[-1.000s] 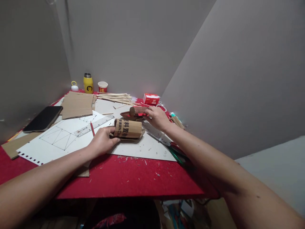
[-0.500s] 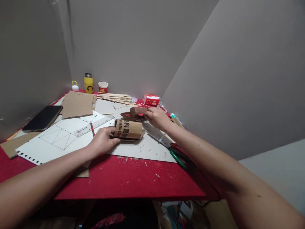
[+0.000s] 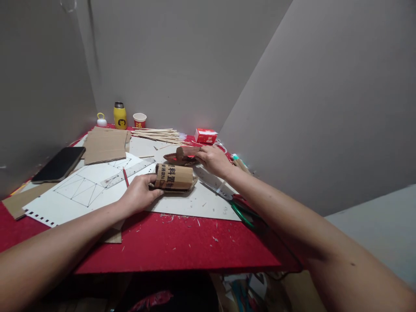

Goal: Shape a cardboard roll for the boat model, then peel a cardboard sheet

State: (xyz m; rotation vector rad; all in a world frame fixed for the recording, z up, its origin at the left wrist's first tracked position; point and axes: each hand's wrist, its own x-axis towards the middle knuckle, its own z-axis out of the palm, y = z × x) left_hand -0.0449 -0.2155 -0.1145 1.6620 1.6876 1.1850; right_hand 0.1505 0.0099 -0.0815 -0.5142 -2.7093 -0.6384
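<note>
Unmoved, left hand [image 3: 139, 193] grips cardboard roll [image 3: 173, 177] (its left end).

Red table [image 3: 182, 251], brown cardboard roll [image 3: 173, 177] w/ black print, yellow bottle [image 3: 120, 116], black phone [image 3: 58, 164].

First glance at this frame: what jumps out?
The red table top dominates, littered with scraps. At its centre the left hand grips a brown cardboard roll printed with black characters, while the right hand touches a smaller brown cardboard roll behind it. A yellow bottle stands at the back left.
</note>
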